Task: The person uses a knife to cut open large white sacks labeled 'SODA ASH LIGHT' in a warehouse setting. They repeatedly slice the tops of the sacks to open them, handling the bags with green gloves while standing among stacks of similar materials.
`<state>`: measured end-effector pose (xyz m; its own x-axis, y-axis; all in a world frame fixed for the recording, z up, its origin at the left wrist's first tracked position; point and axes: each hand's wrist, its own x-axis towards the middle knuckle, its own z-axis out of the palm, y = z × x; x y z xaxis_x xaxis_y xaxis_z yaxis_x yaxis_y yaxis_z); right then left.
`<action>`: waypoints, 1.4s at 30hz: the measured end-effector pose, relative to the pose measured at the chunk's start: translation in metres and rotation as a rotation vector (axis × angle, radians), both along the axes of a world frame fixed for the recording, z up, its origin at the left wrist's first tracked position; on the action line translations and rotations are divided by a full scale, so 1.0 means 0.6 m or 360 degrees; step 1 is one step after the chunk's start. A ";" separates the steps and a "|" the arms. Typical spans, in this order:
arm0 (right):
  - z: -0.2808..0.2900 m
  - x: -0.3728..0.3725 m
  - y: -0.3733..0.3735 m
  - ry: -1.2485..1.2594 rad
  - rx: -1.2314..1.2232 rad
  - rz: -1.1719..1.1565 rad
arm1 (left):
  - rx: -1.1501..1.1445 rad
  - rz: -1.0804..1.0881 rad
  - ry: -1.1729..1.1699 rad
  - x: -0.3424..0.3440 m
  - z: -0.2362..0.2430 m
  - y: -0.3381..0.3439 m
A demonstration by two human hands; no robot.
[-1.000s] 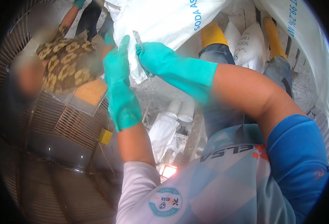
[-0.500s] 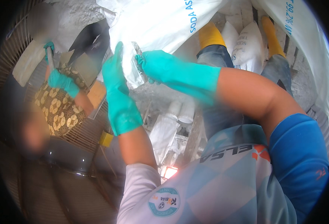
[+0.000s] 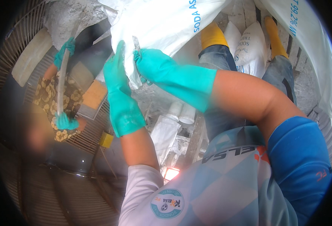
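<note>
A big white sack (image 3: 154,26) with blue print hangs at the top middle of the head view. My left hand (image 3: 115,67), in a long green rubber glove, is closed on the sack's lower left edge. Just right of it my right hand (image 3: 151,64), gloved alike, is closed around a flat grey knife-like blade (image 3: 136,42). The blade's tip sticks up from the fist against the sack; its lower part is hidden by the glove.
At left a co-worker in green gloves holds a long pole (image 3: 61,79). Filled white sacks (image 3: 250,47) stand at upper right, near yellow boots (image 3: 213,34). White buckets (image 3: 187,113) and a yellow block (image 3: 106,139) lie below my hands. Another white sack (image 3: 309,34) hangs at right.
My right hand has shifted slightly left and up, and more of the blade shows, pointing upward. My left hand stays on the sack. The co-worker's hands have spread apart along the pole.
</note>
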<state>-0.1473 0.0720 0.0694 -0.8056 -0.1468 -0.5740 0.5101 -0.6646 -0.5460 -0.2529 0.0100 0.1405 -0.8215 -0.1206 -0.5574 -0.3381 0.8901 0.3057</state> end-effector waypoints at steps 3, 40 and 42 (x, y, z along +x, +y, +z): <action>0.002 -0.007 -0.012 0.0023 0.0029 -0.0031 | -0.0026 0.0018 0.0047 -0.004 0.005 -0.003; 0.044 -0.085 -0.027 -0.0056 0.0210 0.0126 | -0.0493 -0.0677 -0.0141 -0.155 0.049 -0.023; 0.054 -0.086 -0.045 -0.0017 0.0289 0.0069 | -0.0379 -0.0799 -0.0048 -0.157 0.054 -0.058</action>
